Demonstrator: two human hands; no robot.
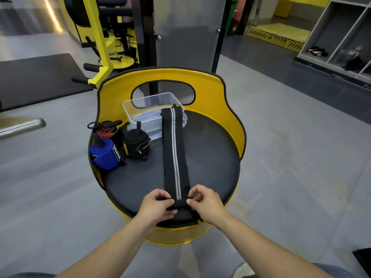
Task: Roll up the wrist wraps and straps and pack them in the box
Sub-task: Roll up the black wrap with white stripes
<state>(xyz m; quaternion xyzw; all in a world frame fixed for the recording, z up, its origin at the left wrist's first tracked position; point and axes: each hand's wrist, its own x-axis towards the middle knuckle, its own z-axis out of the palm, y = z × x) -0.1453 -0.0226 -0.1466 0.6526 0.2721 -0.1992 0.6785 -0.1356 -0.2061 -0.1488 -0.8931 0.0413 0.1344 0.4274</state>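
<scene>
A long black wrap with a grey stripe [175,153] lies stretched across the black seat pad, its far end draped over the clear plastic box [140,109]. At its near end my left hand [157,204] and my right hand [204,203] pinch the folded edge from either side. Three rolled wraps stand at the left of the seat: a blue one [105,155], a black one with yellow marks [136,144] and a red-and-black one [107,130].
The seat is a round yellow drum stool [230,101] with a raised back and a black pad [210,157]. Grey gym floor surrounds it. Yellow gym machines [100,47] stand behind, and shelving [341,37] at the right.
</scene>
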